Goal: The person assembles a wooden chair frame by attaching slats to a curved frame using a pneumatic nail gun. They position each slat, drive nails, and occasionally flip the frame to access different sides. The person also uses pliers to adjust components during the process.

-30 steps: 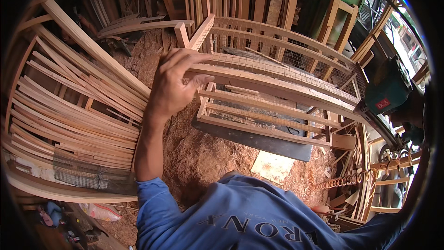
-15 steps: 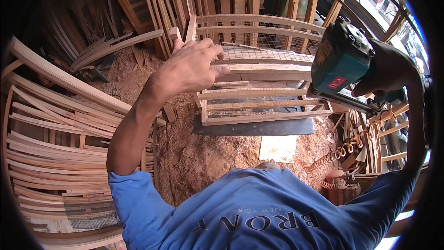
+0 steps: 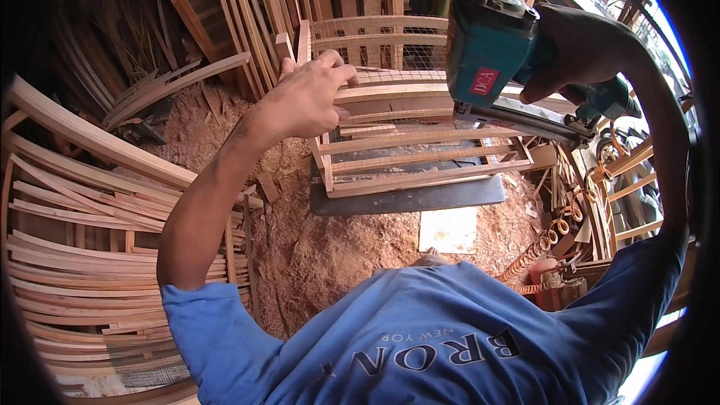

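The two hands are held apart, one at each side of the wooden frame [image 3: 405, 93], which is set on a dark, flat board [image 3: 409, 201]. The left hand [image 3: 311, 97] is placed at the frame's left end, with its fingers bent over the upper rail and its thumb lowered on the near side; whether the rail is firmly gripped cannot be told. By the right hand [image 3: 581, 45], closed around its handle, a teal nail gun [image 3: 487, 49] is held over the right part of the frame. The nail gun's tip is not clearly shown, so contact with the wood cannot be told.

Wire mesh [image 3: 420, 51] is stretched across the far side of the frame. Behind the frame, long planks [image 3: 259, 22] are stood upright. To its left, thin wooden strips [image 3: 90, 255] are laid in rows. In front of it, a pale sheet [image 3: 448, 229] is seen on floor covered with shavings [image 3: 300, 255], and to its near right an orange coiled hose [image 3: 553, 235] is stretched.
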A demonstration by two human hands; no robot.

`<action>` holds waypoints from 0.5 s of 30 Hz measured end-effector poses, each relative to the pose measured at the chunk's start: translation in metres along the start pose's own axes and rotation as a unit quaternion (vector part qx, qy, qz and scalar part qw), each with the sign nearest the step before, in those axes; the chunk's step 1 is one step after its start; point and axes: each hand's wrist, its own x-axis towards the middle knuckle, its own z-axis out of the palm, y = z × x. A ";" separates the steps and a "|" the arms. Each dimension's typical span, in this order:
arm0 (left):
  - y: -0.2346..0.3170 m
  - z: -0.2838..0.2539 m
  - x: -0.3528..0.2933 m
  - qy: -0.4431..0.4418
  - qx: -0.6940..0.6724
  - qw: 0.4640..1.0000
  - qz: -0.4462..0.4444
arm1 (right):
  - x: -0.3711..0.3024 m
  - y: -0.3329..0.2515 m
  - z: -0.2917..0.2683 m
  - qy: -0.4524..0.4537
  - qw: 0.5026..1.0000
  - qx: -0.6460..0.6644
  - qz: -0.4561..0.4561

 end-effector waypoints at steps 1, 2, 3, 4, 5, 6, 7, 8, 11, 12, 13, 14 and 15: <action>0.000 0.003 0.000 0.003 -0.007 1.000 0.000 | 0.003 -0.002 0.000 0.002 1.000 -0.010 0.000; 0.001 0.004 -0.001 0.005 -0.016 1.000 -0.001 | 0.006 -0.004 -0.001 0.011 0.999 -0.027 -0.018; 0.001 0.005 -0.001 0.018 -0.014 1.000 -0.001 | 0.009 -0.006 -0.001 0.036 0.997 -0.054 -0.037; 0.001 0.006 -0.002 0.027 -0.013 1.000 0.000 | 0.012 -0.008 -0.002 0.031 0.996 -0.061 -0.054; 0.002 0.007 -0.003 0.035 -0.013 0.999 0.001 | 0.013 -0.009 -0.002 0.039 0.995 -0.064 -0.060; 0.002 0.007 -0.004 0.040 -0.016 0.999 0.000 | 0.016 -0.010 -0.002 0.048 0.995 -0.063 -0.061; 0.003 0.007 -0.004 0.045 -0.017 0.999 0.001 | 0.019 -0.010 -0.002 0.045 0.997 -0.023 -0.061; 0.003 0.007 -0.005 0.049 -0.018 0.999 0.002 | 0.023 -0.010 -0.003 0.040 0.997 0.022 -0.056; 0.003 0.008 -0.004 0.050 -0.015 0.999 0.001 | 0.037 -0.013 -0.001 0.058 0.990 0.070 -0.104; 0.002 0.008 -0.004 0.048 -0.018 0.999 0.000 | 0.042 -0.015 -0.001 0.071 0.986 0.070 -0.131; 0.002 0.009 -0.003 0.049 -0.022 0.999 0.002 | 0.045 -0.016 -0.002 0.053 0.987 0.100 -0.113; 0.002 0.009 -0.003 0.050 -0.023 0.998 0.002 | 0.048 -0.017 -0.003 0.036 0.986 0.130 -0.096; 0.002 0.010 -0.003 0.059 -0.033 0.998 0.006 | 0.052 -0.020 -0.004 0.019 0.984 0.158 -0.079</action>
